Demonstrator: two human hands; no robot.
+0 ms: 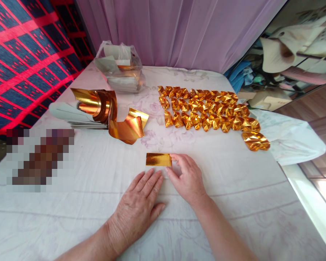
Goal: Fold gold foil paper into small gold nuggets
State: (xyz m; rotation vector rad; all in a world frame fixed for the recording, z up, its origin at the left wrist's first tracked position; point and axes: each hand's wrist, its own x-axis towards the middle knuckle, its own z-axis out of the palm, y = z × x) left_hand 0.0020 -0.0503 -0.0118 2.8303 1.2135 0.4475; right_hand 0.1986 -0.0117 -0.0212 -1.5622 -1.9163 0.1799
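Where right hand (188, 177) pinches, gold strip (158, 159) lies.

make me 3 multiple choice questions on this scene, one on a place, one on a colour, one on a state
1. Where does the folded gold strip lie?
A. inside the plastic bag
B. flat on the white cloth, just beyond the hands
C. on top of the folded gold pieces

2. What colour is the curtain behind the table?
A. pale purple
B. green
C. orange

3. How is the left hand placed?
A. clenched in a fist
B. raised off the cloth, holding a sheet
C. flat, palm down on the cloth

Answers: 1 B, the strip rests on the cloth with the right hand touching its end. 2 A, the drape is lilac. 3 C, its fingers are spread on the cloth.
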